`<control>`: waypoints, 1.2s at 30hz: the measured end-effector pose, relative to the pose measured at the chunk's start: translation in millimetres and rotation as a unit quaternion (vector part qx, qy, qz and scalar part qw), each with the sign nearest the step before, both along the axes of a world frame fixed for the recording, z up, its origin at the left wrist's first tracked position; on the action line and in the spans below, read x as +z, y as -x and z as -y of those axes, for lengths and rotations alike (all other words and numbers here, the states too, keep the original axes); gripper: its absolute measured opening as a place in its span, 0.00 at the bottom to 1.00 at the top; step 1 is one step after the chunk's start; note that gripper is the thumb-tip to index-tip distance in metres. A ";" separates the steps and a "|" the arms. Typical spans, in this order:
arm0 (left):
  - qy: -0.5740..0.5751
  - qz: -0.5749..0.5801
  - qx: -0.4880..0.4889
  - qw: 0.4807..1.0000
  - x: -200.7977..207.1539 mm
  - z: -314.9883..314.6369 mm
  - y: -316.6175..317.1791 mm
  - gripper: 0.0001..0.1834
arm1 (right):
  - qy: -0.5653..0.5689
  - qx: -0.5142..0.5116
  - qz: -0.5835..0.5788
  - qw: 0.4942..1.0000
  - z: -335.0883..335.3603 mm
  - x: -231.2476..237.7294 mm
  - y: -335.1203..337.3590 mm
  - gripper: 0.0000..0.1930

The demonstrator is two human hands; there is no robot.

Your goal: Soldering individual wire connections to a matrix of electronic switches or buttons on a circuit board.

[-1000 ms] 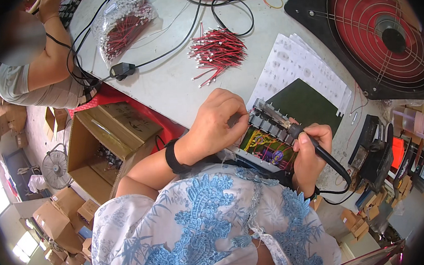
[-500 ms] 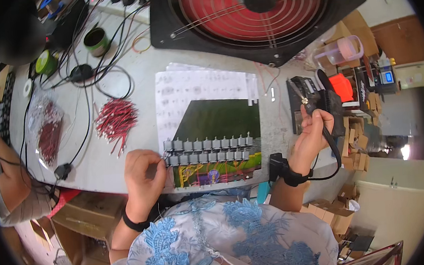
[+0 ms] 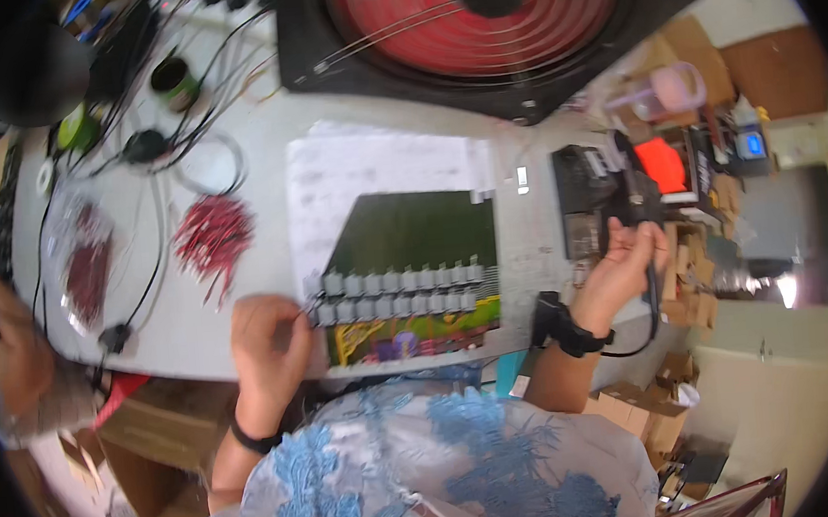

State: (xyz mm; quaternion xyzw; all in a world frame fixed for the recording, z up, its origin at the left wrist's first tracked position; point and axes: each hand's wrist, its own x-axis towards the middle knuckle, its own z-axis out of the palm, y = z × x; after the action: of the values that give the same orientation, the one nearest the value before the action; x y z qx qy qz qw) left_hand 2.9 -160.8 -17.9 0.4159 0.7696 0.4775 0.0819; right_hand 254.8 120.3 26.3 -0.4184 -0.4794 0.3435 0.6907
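My left hand (image 3: 270,340) rests at the table's front edge, thumb and forefinger pinched at the left end of two rows of small grey motor-like parts (image 3: 398,305). What the pinch holds is too small to make out. The parts lie on a dark green printed sheet (image 3: 426,228), over white papers (image 3: 387,159). To the right, my right hand (image 3: 629,266) is closed around a corded, pen-like tool that looks like a soldering iron (image 3: 641,204). Its tip is blurred against a black box-like unit (image 3: 583,175). The cord hangs past my wrist.
A big black-framed fan with red blades (image 3: 496,67) stands at the back. Red wires (image 3: 213,235) lie heaped on the left, beside a clear bag of wires (image 3: 90,260). Black cables (image 3: 157,269) cross the table there. Another person's arm (image 3: 16,329) is at far left.
My right hand has moved right and slightly down with the soldering iron, toward the black unit. My left hand keeps its pinch beside the grey parts. The whole view has shifted slightly.
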 end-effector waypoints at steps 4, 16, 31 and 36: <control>-0.019 -0.007 -0.038 0.999 -4.4 -6.2 6.9 0.07 | 0.067 0.189 0.015 0.980 29.2 15.7 6.5 0.07; -0.028 0.012 -0.033 0.999 -3.7 -3.5 6.1 0.07 | 0.244 0.477 0.068 0.841 111.8 -20.6 76.0 0.10; 0.082 -0.116 0.111 0.984 10.8 21.8 54.6 0.07 | 0.228 0.467 0.055 0.853 110.2 -27.5 75.5 0.11; 0.117 -0.132 0.064 0.982 8.2 19.9 60.3 0.06 | 0.228 0.472 0.054 0.850 110.4 -27.4 78.0 0.10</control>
State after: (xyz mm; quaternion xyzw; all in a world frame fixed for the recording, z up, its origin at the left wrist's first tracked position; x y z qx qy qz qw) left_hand -57.4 -180.7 -9.7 0.4129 0.8493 0.3291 -0.0027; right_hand 176.8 9.9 -1.1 -0.3050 -0.5636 0.7051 0.3035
